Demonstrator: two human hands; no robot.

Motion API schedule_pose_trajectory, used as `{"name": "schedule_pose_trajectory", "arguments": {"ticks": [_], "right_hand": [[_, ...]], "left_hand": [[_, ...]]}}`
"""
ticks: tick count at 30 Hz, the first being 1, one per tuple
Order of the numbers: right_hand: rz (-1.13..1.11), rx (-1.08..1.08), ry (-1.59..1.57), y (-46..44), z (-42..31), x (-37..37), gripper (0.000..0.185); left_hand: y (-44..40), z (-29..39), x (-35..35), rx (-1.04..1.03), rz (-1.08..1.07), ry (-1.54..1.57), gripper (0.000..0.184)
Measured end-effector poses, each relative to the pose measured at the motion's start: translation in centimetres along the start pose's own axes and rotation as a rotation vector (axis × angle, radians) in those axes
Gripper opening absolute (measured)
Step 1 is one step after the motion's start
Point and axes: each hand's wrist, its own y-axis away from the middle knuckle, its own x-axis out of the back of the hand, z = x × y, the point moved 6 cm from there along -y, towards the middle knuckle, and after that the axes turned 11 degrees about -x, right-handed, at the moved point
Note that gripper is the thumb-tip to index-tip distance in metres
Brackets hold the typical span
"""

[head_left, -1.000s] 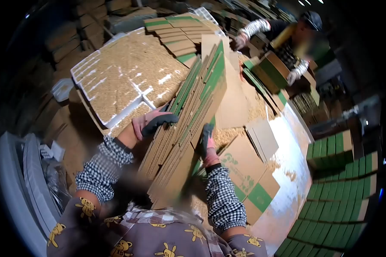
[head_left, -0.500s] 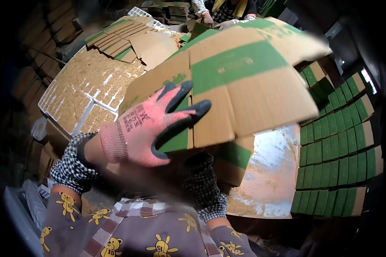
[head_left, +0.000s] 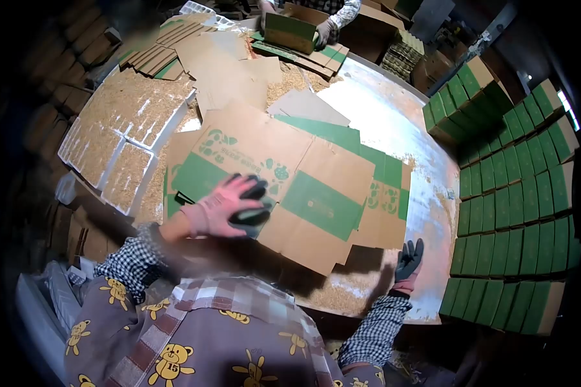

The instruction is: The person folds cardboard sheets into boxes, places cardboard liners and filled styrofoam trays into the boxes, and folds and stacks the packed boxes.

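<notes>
A flattened cardboard box [head_left: 265, 226] with green bands and green print lies on top of other flat cardboard sheets [head_left: 387, 219] on the table. My left hand [head_left: 229, 208], in a pink glove with dark fingertips, rests over its left half with the fingers spread. Off the lower right corner of the sheets is my right hand [head_left: 408, 263], also gloved, its fingers stretched upward beside the cardboard edge. Nothing shows in its grasp.
White trays [head_left: 119, 164] filled with sawdust-like material stand at left. Rows of green-and-brown boxes [head_left: 510, 209] line the right side. Across the table [head_left: 426, 258], a person's gloved hands hold an open box [head_left: 290, 32]. Stacked cardboard [head_left: 168, 45] lies far left.
The flattened box, raised and tilted before, now lies lower and flat on the sheets. My right hand, hidden before, has come out at the right. The other person now holds an upright box.
</notes>
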Motion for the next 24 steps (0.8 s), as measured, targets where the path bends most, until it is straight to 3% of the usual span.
{"name": "schedule_pose_trajectory", "arguments": {"ticks": [1,3,4,5,6,7,9,11,13,14,16,19,21,24], "right_hand": [[0.017,-0.02,0.038,-3.5,-0.6,0.8,0.051],[0.11,-0.185,-0.026,-5.6,-2.5,-1.1,0.052],[0.114,-0.176,-0.049,-6.1,-3.0,-3.4,0.054],[-0.06,-0.222,-0.05,-6.6,-2.3,-6.2,0.055],[-0.233,-0.27,-0.041,-7.0,-1.6,-9.0,0.057],[-0.592,-0.37,0.004,-7.1,-0.4,-12.3,0.059],[-0.438,-0.082,0.593,-0.4,-2.9,-19.1,0.057],[-0.569,0.121,0.729,-1.5,2.8,-18.8,0.055],[-0.581,0.029,0.95,-0.6,2.7,-18.2,0.053],[-0.73,0.344,1.065,-0.7,0.1,-18.7,0.054],[-0.628,-0.11,0.002,1.4,-3.4,-21.1,0.049],[-0.317,0.118,0.434,-6.3,1.5,-19.2,0.035],[-0.215,0.044,0.614,-5.5,6.3,-16.8,0.036],[-0.288,-0.151,0.553,-0.4,10.6,-15.6,0.037]], "left_hand": [[0.6,-1.9,2.0,0.06,0.156,0.062,0.068],[6.8,-9.7,5.1,0.517,0.682,0.067,0.061],[12.3,-15.8,3.2,0.705,0.838,0.197,0.061],[17.8,-21.7,1.1,0.872,1.033,0.333,0.062],[23.0,-28.4,-5.6,0.935,1.082,0.908,0.056],[28.0,-34.0,-12.2,1.094,1.141,1.424,0.052],[18.6,-25.5,-8.8,0.922,0.906,1.31,0.052],[11.8,-19.2,-4.0,0.742,0.687,1.188,0.053],[8.7,-17.7,-1.3,0.695,0.493,1.203,0.053],[7.6,-17.5,-0.4,0.689,0.394,1.226,0.052],[6.2,-18.4,-0.7,0.68,0.385,1.304,0.052],[6.7,-19.3,-3.0,0.804,0.596,1.545,0.053],[7.4,-19.4,-4.1,0.729,0.429,1.398,0.057],[8.6,-18.1,-3.5,0.734,0.339,1.333,0.065]]}}
